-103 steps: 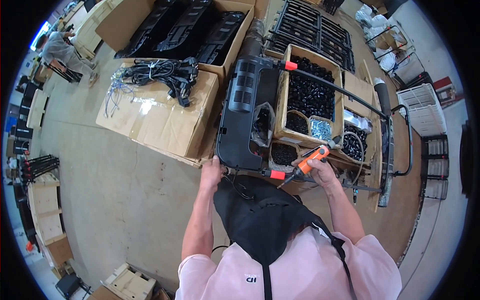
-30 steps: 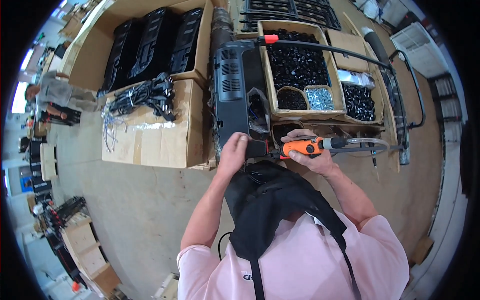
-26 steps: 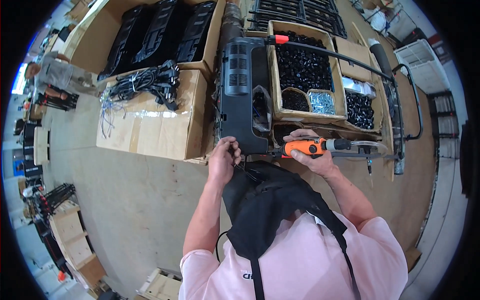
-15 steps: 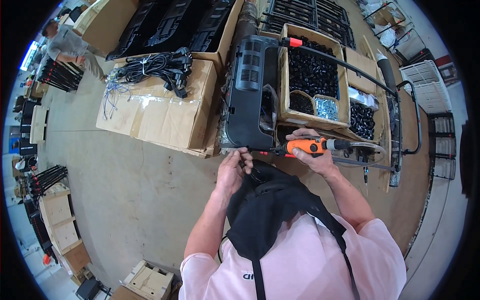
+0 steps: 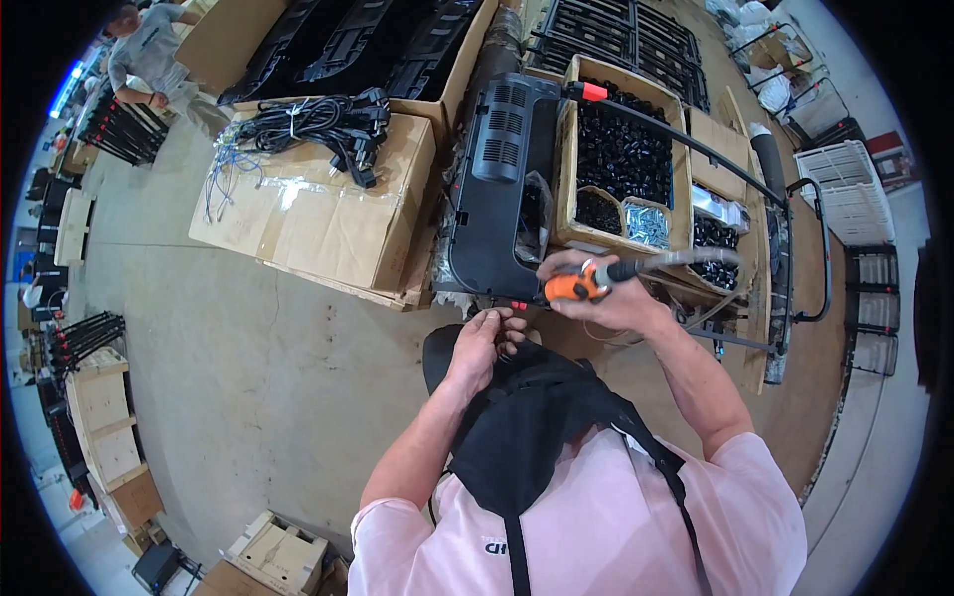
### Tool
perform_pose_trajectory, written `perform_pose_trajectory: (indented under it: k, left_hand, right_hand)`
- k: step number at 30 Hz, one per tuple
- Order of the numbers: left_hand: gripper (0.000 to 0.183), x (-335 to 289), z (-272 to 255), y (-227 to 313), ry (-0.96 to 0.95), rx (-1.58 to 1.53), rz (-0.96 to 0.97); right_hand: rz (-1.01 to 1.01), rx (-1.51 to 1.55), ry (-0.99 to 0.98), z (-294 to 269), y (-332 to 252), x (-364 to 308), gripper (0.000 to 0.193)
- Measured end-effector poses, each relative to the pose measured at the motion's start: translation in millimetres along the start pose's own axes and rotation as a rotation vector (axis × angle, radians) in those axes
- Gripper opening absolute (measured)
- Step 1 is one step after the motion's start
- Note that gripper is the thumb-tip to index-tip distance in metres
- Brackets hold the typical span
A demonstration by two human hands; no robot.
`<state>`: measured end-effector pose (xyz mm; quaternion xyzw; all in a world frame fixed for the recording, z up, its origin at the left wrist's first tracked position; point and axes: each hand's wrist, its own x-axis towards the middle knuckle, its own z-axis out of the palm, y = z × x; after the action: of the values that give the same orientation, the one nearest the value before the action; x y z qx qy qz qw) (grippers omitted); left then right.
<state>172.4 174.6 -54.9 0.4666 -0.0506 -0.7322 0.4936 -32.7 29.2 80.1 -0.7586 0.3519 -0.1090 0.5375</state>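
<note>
My right hand (image 5: 616, 300) grips an orange pneumatic screwdriver (image 5: 571, 286), with its black connector and clear hose running off to the right. The tool sits over the near end of a long black plastic housing (image 5: 494, 228) with vents, which lies on the bench; its tip is hard to make out. Closer to my body, my left hand (image 5: 482, 348) has its fingers curled and pinched near that edge. Whatever lies in those fingers is too small to name. Small red pieces (image 5: 519, 306) show just beyond the left fingertips.
Right of the housing, a cardboard bin (image 5: 564, 189) holds black parts and silver screws (image 5: 646, 224). A black metal frame (image 5: 735, 164) with a red end crosses over it. Bundled black cables (image 5: 323, 129) lie on a carton (image 5: 328, 233) at left. Another person (image 5: 149, 60) stands far left.
The screwdriver has swung left and up, turning so that its body points more toward me. My left hand has moved slightly right and down, away from the housing's edge.
</note>
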Motion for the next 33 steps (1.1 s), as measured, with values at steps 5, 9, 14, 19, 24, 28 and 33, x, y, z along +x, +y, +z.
perform_pose_trajectory:
  k: [5,9,14,19,24,28,33]
  left_hand:
    - [0.03,11,-3,-7,0.015,0.026,0.06]
    - [0.028,19,-2,-5,-0.008,-0.046,0.087]
    - [0.028,19,-6,-14,-0.053,0.055,0.087]
    - [0.029,12,-8,-22,-0.047,0.04,0.077]
    - [0.028,5,2,-27,-0.038,-0.012,0.053]
    - [0.026,5,8,-24,-0.02,-0.034,0.015]
    - [0.025,8,9,-24,-0.003,-0.087,0.007]
  right_hand:
    - [0.037,0.175,0.025,1,3,7,0.043]
    - [-0.045,-0.092,-0.034,4,-3,5,0.041]
    - [-0.072,-0.111,-0.035,4,-3,3,0.038]
    - [-0.083,-0.185,-0.082,2,-9,2,0.038]
    - [-0.069,-0.192,-0.094,3,-7,-1,0.037]
    - [-0.062,-0.19,-0.082,3,-4,0,0.037]
    - [-0.064,-0.186,-0.081,3,-8,8,0.039]
